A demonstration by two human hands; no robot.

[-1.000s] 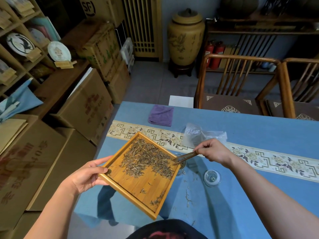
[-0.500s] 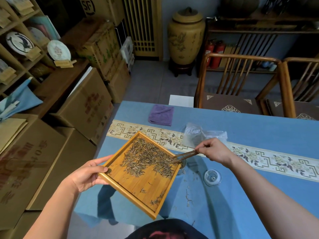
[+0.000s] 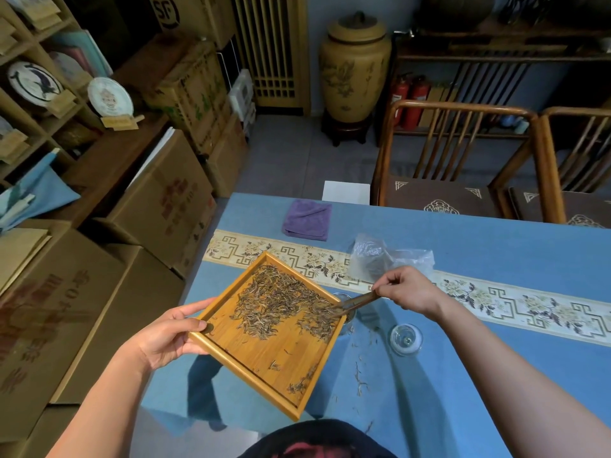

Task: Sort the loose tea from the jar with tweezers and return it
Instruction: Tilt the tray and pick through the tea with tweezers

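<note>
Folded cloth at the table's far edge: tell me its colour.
The folded cloth is purple, plain with no pattern, seen in the head view.

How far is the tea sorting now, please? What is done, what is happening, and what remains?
Done: the loose brown tea leaves lie on the square bamboo tray. In hand: the left hand holds the tray tilted; the right hand works wooden tweezers at its edge over the clear glass jar. Left: most leaves remain on the tray.

"SF" on cardboard box
</note>
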